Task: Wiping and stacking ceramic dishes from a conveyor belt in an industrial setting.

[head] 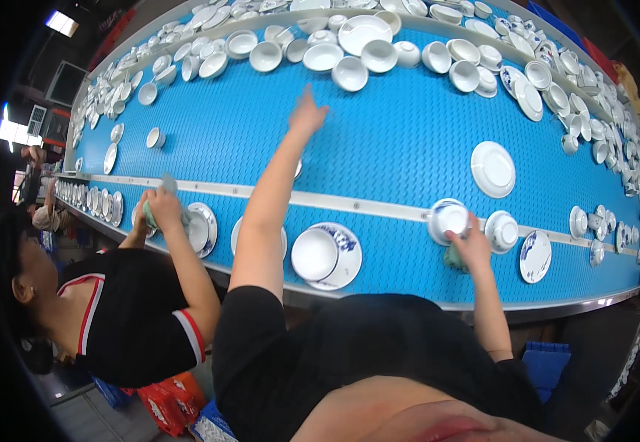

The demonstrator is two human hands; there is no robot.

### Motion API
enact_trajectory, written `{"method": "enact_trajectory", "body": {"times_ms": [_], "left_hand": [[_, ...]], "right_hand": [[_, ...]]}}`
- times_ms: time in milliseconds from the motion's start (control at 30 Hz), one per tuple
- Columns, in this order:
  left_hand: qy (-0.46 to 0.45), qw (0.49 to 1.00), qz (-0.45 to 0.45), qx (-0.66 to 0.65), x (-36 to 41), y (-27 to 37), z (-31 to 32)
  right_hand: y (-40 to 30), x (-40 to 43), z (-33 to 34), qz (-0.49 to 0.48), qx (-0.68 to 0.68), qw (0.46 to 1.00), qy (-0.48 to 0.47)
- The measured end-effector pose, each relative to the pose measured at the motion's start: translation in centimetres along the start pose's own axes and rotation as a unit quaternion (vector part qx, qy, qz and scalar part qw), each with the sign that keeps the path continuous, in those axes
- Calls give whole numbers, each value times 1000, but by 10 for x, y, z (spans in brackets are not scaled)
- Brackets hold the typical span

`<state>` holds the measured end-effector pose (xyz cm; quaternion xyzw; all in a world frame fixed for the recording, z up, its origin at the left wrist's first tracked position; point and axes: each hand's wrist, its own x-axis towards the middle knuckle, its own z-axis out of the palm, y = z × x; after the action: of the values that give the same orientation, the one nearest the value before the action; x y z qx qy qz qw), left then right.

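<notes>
My left hand (307, 115) is stretched far over the blue belt (231, 127), fingers apart and somewhat blurred, with nothing in it. Just beyond its fingertips stand several white bowls, the nearest a round white bowl (349, 74). My right hand (470, 243) grips a white bowl with a blue pattern (448, 221), tilted over the pale divider rail, and a green cloth (456, 258) shows beneath that hand. To its right rests another patterned bowl (501, 231), bottom up. A white bowl (314, 255) sits on a blue-patterned plate (347, 265) in the near lane.
A white divider rail (353, 205) runs along the belt. Bowls and plates crowd its far side. At my left a co-worker (132, 309) handles a dish with a green cloth. Red crates (170, 406) stand below on the left, a blue crate (545, 362) on the right.
</notes>
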<state>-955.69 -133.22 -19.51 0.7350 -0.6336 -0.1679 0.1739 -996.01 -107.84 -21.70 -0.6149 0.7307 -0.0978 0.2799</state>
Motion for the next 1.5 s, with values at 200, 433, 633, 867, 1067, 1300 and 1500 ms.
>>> {"method": "enact_trajectory", "body": {"times_ms": [200,433,633,867,1067,1300,1500], "left_hand": [[-65,992,-81,75,108,-14,33],[136,982,-109,74,92,-33,50],[173,979,-75,-74,-5,-42,27],[-35,988,4,-152,-142,110,37],[-203,969,120,-67,-195,176,66],[-217,935,141,244,-238,213,46],[-114,976,-114,-145,-233,212,35]], "right_hand": [[4,82,-50,77,175,979,73],[86,170,-83,82,-83,993,-19],[34,109,-81,-8,-131,970,-204],[31,23,-85,-198,-71,927,-311],[41,50,-103,-113,38,913,-391],[49,14,-200,-217,21,903,-369],[48,-37,-192,-472,60,879,-36]]}}
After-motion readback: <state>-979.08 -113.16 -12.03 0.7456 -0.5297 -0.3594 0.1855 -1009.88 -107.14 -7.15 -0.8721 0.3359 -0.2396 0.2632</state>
